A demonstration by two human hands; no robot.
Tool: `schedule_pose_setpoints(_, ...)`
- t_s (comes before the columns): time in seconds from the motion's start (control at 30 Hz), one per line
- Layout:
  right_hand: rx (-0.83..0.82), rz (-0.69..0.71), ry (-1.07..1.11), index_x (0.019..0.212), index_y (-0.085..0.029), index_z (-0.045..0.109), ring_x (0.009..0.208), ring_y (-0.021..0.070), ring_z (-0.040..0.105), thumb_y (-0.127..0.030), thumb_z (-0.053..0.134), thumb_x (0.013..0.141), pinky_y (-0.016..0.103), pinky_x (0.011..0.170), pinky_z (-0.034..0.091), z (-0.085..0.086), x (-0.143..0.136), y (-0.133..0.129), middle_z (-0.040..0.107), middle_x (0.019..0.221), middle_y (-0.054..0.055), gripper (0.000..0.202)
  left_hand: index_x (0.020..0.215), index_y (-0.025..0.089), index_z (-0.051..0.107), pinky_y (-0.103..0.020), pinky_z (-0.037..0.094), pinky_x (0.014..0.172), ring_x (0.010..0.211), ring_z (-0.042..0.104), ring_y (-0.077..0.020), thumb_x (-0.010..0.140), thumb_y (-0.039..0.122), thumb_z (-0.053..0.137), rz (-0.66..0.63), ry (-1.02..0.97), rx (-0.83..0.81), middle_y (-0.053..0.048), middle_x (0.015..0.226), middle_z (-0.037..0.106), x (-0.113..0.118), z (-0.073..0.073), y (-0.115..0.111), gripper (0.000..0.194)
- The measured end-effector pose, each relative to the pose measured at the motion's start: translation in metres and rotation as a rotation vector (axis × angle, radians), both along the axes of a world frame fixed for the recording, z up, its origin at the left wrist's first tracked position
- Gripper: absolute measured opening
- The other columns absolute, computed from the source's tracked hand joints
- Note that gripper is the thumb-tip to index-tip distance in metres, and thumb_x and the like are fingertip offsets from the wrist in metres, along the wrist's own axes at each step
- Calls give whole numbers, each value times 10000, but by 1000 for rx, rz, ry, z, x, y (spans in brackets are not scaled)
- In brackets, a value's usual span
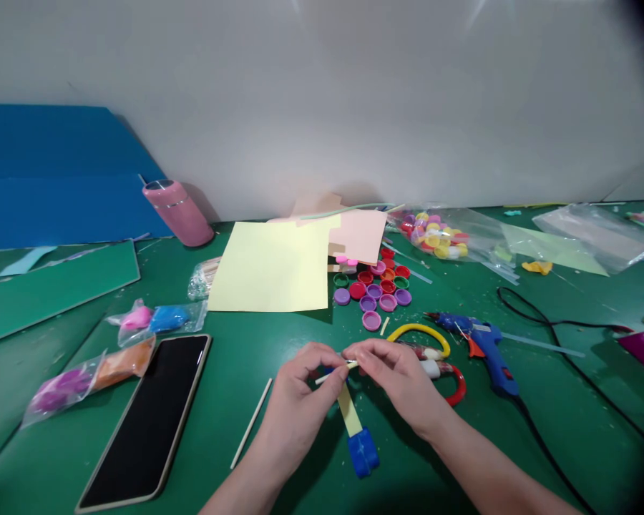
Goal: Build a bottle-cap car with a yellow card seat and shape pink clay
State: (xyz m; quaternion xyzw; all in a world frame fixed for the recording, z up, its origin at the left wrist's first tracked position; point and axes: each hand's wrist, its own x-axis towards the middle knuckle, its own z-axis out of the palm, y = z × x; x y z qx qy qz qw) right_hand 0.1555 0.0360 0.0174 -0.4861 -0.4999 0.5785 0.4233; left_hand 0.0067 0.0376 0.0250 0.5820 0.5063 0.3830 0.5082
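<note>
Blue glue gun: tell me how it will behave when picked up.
The blue glue gun looks like hard plastic, so it should feel stiff. The black cord trailing from it may drag or tug. The thin translucent rod sticking out behind could snag.

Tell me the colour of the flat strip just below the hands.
The flat strip is pale yellow, seen in the head view.
</note>
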Motion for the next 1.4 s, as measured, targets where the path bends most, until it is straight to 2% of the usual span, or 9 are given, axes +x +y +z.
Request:
schedule_pose_setpoints(0.17,22,8,8,719,-156,617,804,162,550,-319,568,774,267,714,423,2,1,0,617,878,48,178,678,164,616,-259,388,642,723,520,-153,737,223,562,-8,-7,3,-29,736,569,-1,-1,-1,99)
schedule_pose_setpoints(0.6,-9,22,40,732,-165,576,729,126,519,-333,562,784,230,650,408,-2,-1,2,592,791,14,177,690,168,627,-261,396,638,713,528,-152,736,219,567,0,0,25,-29,738,579,-1,-2,1,91)
schedule_pose_setpoints(0.73,-51,-79,118,802,-175,556,658,100,489,-345,599,758,209,581,386,0,1,1,595,819,16,181,700,181,636,-272,415,660,746,540,-164,721,223,595,30,-1,45,-28,751,593,-2,-2,-2,62)
schedule_pose_setpoints(0.83,-68,-183,171,882,-196,532,584,88,441,-367,575,778,199,506,335,1,9,-1,586,794,4,205,820,206,643,-279,433,685,792,556,-172,728,276,604,87,-12,24,-33,848,616,-5,-1,-6,122)
schedule_pose_setpoints(1.0,4,-312,155,657,-196,439,489,84,308,-370,490,840,214,461,248,-2,31,-20,405,559,-61,258,924,224,615,-238,452,682,853,552,-166,746,377,585,303,-58,-74,-24,917,616,-22,-3,-18,237)
schedule_pose_setpoints(1.1,70,-279,5,574,-198,367,522,106,320,-380,372,893,240,502,272,-2,41,-44,352,549,-48,367,924,227,606,-212,452,706,889,544,-157,728,379,609,415,-85,-94,-11,923,605,-35,-11,-31,248)
schedule_pose_setpoints(1.23,81,-163,-290,559,-212,340,486,118,338,-400,304,904,258,482,267,-2,51,-79,356,523,-36,395,908,220,598,-217,464,712,873,549,-157,723,373,612,451,-37,-85,-13,933,592,-47,-21,-51,241)
schedule_pose_setpoints(1.3,83,-137,-389,551,-218,315,465,119,342,-408,287,903,259,468,262,-6,57,-92,346,504,-37,402,901,215,594,-231,472,681,810,554,-153,731,357,603,416,43,-9,-19,901,587,-48,-22,-58,222)
schedule_pose_setpoints(1.4,89,-105,-552,545,-223,257,464,120,322,-405,271,901,259,464,250,-13,64,-103,306,507,-42,400,913,222,585,-258,467,652,768,542,-161,746,300,585,321,220,239,-25,863,566,-44,-18,-60,185)
